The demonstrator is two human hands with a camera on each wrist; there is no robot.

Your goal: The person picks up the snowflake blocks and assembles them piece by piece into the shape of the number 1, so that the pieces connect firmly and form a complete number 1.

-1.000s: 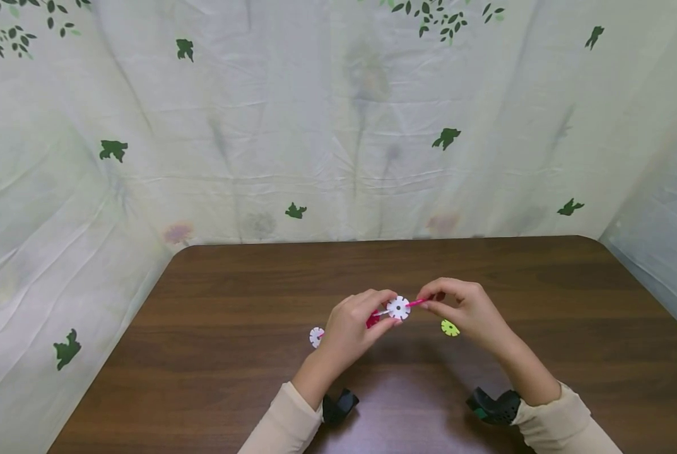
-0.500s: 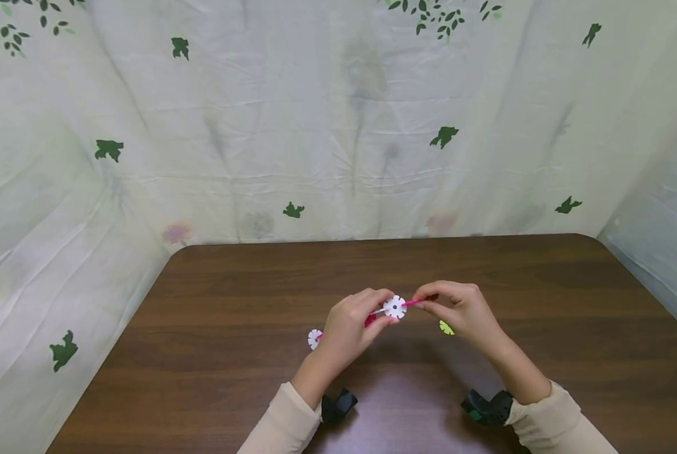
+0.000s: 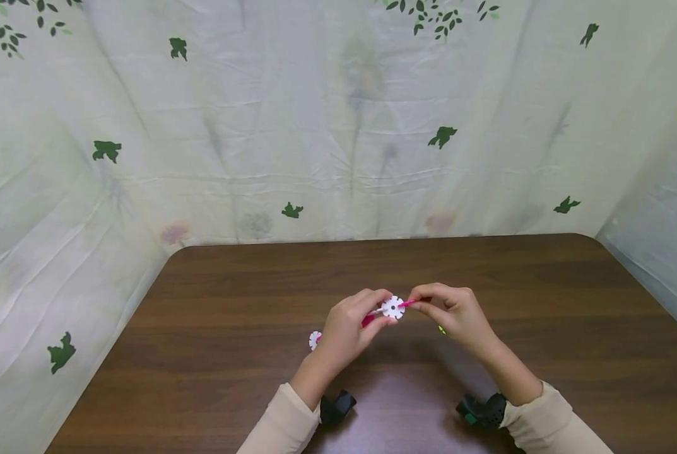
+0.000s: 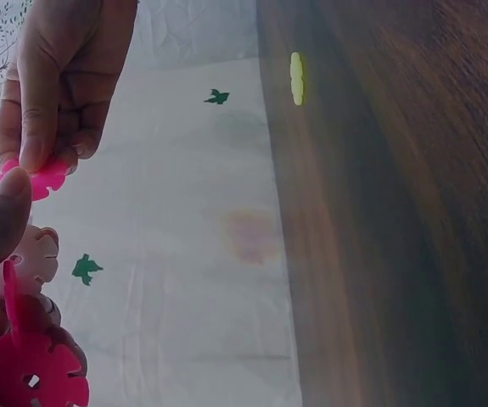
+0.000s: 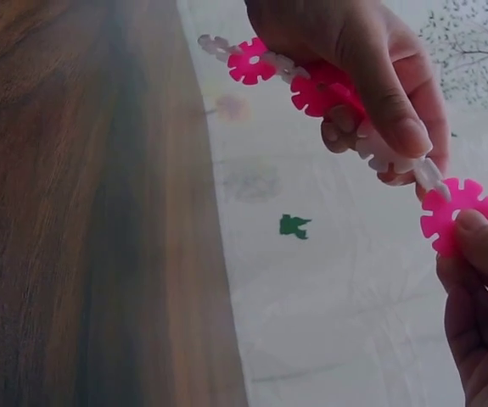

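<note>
My left hand (image 3: 351, 325) grips a chain of slotted snowflake discs. Near its fingertips is a white snowflake disc (image 3: 393, 307), face towards the head camera. Thumb and finger of my right hand (image 3: 460, 318) pinch a pink snowflake disc (image 5: 451, 212), seen edge-on from the head. In the right wrist view this pink disc meets a white piece beside the left fingertips; whether it is slotted in I cannot tell. More pink discs (image 5: 249, 62) and white ones trail behind the left hand, their middle hidden by its palm. The chain's white end (image 3: 315, 340) shows left of that wrist.
A yellow-green snowflake disc (image 4: 297, 79) is over the brown wooden table (image 3: 247, 378), mostly hidden by the right hand in the head view. Black wrist cameras (image 3: 337, 407) sit at both cuffs. A pale curtain (image 3: 315, 126) with green leaf prints hangs behind the table.
My right hand has come slightly left, nearer the left hand, and covers more of the yellow-green disc. Both hands keep their hold. The head view has shifted slightly.
</note>
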